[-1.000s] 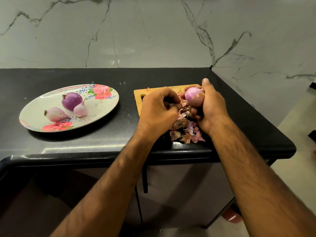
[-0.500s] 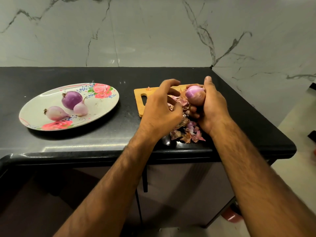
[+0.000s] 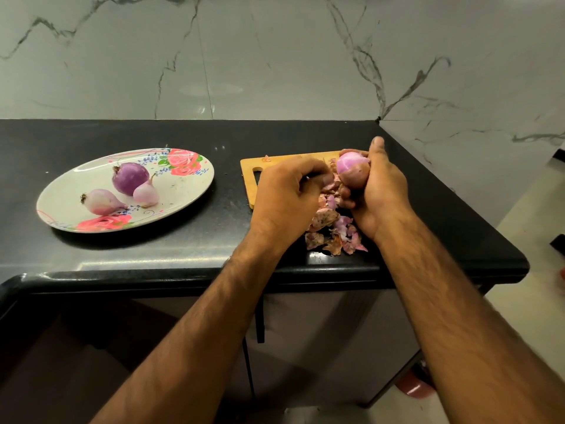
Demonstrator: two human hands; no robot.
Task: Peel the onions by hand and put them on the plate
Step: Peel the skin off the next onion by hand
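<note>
At the far left, a plate [image 3: 183,191] printed with red roses sits on the black counter [image 3: 153,249]. It holds three peeled onions: a long pale one [image 3: 102,201] nearest the front rim, a round purple one [image 3: 131,178] behind it, and a small pale one [image 3: 146,194] touching the purple one's right side. To the right, past a stretch of bare counter, lies a wooden cutting board [image 3: 284,162] with its handle slot facing the plate. The left hand [image 3: 286,198] hovers over it, knuckles up and fingers curled inward toward the right. The fingertips sit just beside the onion, but I cannot tell whether they pinch a scrap of skin or hold nothing. Below and between the hands, a pile of dry peels [image 3: 333,231] spreads from the board to the counter's front edge. The right hand [image 3: 379,191] grips the onion being worked on [image 3: 353,171], thumb raised behind it and fingers wrapped underneath. The onion stands roughly upright with its long axis leaning a little. Its top half is bare and pale pink, while brownish skin covers the lower half, on the side facing the left fingertips. By my reading, the peeling is unfinished and the left hand is well placed to strip the rest. The plate is well away to the left of both hands. The left hand is nearer to it, so the onion would have to cross over or change hands. No brand, label or writing can be read anywhere.
</note>
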